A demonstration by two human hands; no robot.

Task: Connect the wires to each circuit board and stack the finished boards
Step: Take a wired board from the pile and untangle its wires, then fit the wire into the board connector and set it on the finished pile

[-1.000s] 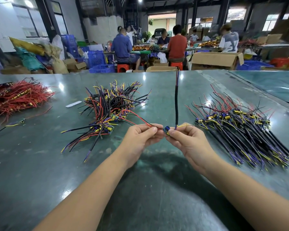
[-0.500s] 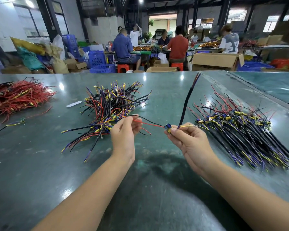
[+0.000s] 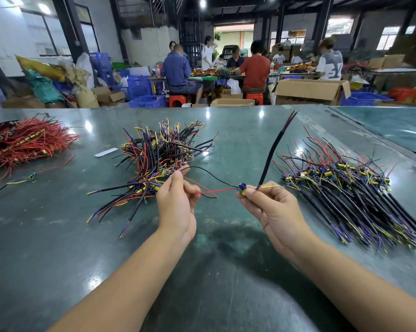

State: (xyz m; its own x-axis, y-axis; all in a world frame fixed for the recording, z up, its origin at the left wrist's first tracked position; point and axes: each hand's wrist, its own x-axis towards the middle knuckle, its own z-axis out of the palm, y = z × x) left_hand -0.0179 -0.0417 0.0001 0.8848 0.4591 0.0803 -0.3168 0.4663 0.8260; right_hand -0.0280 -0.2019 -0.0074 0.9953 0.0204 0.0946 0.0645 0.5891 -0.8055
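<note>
My right hand pinches a small blue circuit board above the green table. A thick black sheathed cable rises from the board up to the right, and a short yellow wire with a ring end pokes out to the right. A thin red wire and a thin black wire run left from the board to my left hand, whose fingertips pinch them. A tangled pile of wired boards lies behind my left hand. A neater stack of boards lies to the right of my right hand.
A heap of red wires lies at the far left, with a loose wired piece near it. A white slip lies on the table. Beyond the table's far edge, several people sit among cardboard boxes and blue crates.
My left hand drew away to the left from the board, sliding out along the red and black wires. The thick black cable tilted from upright toward the right.
</note>
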